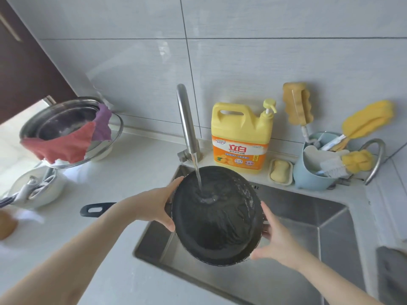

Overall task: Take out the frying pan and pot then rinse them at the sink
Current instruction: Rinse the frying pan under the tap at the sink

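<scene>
A black frying pan (pixel 217 225) is held tilted over the steel sink (pixel 308 219), its handle (pixel 97 209) sticking out left over the counter. Water from the steel faucet (pixel 187 124) runs onto the pan's inner surface and spreads. My left hand (pixel 156 205) grips the pan's left rim, thumb on top. My right hand (pixel 273 236) holds the right rim, fingers curled round the edge. A steel pot (pixel 63 122) sits on the counter at far left, with red and purple cloths draped over its rim.
A yellow detergent jug (pixel 241 137) stands behind the sink, beside a soap dish (pixel 280 171) and a blue caddy (pixel 315 170) full of brushes and sponges. A white bowl with utensils (pixel 37 188) sits at left. A second curved tap (pixel 376 159) is at right.
</scene>
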